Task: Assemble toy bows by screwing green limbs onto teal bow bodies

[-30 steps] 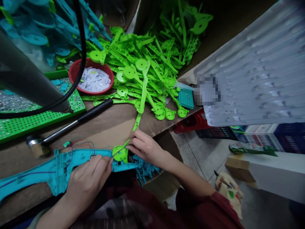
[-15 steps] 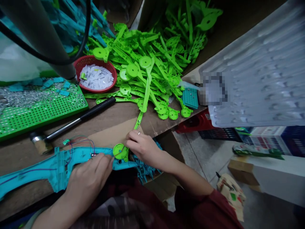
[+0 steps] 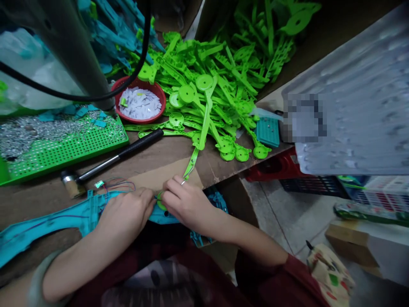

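My left hand is closed, with its fingertips pinched at the left edge of a green plastic disc; whatever it pinches is hidden. My right hand curls over the green plastic arm, its fingertips at the disc's right side. A thin silver rod pokes out above its knuckles along the arm. Beneath both hands lies a long blue plastic housing, with thin wires and a small green connector by its upper edge. My fingers cover most of the disc.
A hammer lies beyond the housing. Behind it stand a green perforated tray of metal pieces and a red basket of white strips. Green plastic parts are heaped at the back. A grey pole and black cable hang close at left.
My left hand has moved right and up to the green disc, closing the gap to my right hand. A thin reddish strand seen across the disc is now hidden. The view has shifted slightly left.
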Motion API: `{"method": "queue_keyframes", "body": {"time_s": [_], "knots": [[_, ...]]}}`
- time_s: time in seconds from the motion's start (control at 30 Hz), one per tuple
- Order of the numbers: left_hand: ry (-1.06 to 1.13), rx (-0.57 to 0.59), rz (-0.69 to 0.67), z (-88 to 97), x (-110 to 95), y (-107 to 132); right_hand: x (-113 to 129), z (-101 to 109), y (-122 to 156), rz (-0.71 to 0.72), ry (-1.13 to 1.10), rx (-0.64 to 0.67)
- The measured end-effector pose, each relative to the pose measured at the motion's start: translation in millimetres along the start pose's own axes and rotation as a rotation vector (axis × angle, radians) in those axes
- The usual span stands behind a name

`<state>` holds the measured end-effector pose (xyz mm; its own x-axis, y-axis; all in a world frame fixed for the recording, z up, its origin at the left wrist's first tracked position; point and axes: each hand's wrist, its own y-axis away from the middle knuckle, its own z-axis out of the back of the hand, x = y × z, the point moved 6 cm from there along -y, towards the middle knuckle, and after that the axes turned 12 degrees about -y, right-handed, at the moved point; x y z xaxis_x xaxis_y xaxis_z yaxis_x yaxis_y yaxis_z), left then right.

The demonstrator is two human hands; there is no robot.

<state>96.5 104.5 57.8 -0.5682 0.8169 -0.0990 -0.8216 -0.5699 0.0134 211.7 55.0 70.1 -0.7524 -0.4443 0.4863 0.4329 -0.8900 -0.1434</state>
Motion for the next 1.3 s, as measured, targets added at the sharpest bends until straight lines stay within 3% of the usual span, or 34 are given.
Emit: {"method": "queue_keyframes", "body": {"time_s": [0.17, 0.4, 0.63, 0.8, 1.07, 1.3], "knots": [[0.309, 0.206, -0.084, 0.2, 15, -11, 5, -12, -3, 0.026, -0.014, 0.071], [0.445, 0.301, 0.001, 5.1, 46, -15, 10, -6, -2, 0.029, -0.002, 0.164], [0.272, 0.465, -0.314, 10.8, 32, -22, 14, -13, 1, 0.025, 0.059, 0.148], [0.199, 0.542, -0.424, 11.5, 22, -37, 16, -12, 1, 0.048, 0.075, 0.103], [0.195, 0.617, -0.45, 15.9, 16, -43, 18, -11, 2, 0.007, 0.072, 0.132], [0.135, 0.648, -0.355, 6.6, 19, -41, 18, -11, 2, 0.036, 0.086, 0.125]]}}
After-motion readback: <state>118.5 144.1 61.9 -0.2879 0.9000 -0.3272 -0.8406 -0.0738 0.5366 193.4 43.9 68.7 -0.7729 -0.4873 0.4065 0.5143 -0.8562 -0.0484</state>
